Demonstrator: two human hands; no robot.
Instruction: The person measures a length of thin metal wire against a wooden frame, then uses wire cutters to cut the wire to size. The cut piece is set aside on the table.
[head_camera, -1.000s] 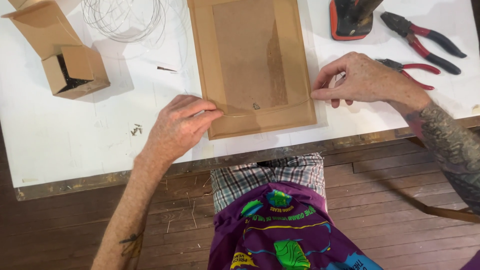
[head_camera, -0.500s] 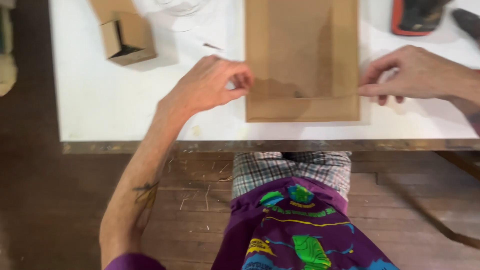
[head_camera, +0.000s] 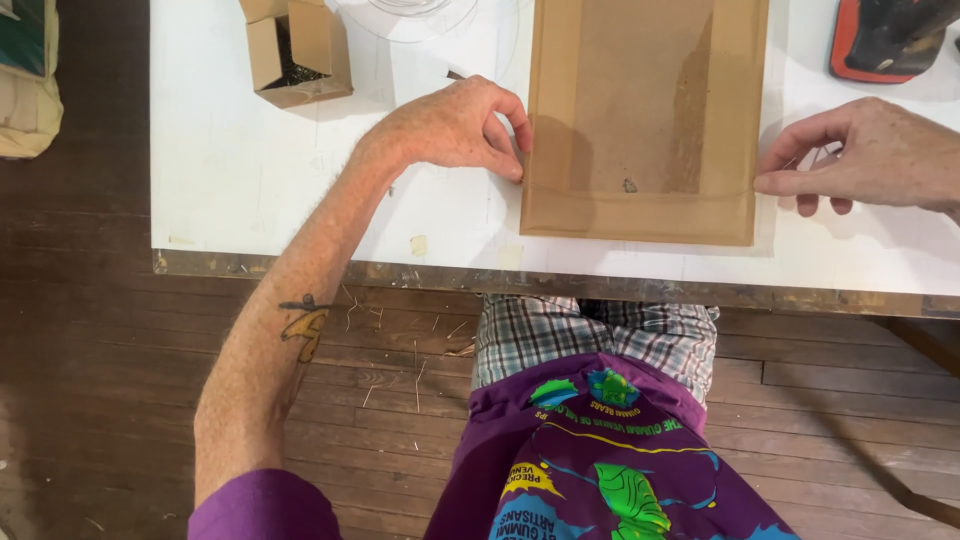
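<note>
Brown picture frame back (head_camera: 645, 110) lies face down near the front edge of the white surface (head_camera: 250, 190). Left hand (head_camera: 450, 125) pinches at the frame's left edge and right hand (head_camera: 870, 155) at its right, each grip closed on what looks like a thin wire (head_camera: 640, 194) pulled taut across it. Small open cardboard box (head_camera: 295, 50) sits well left of the frame.

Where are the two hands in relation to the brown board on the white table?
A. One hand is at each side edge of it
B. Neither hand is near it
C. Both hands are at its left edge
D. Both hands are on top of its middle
A: the left hand pinches at the left edge of the brown board, and the right hand pinches at its right edge.
</note>
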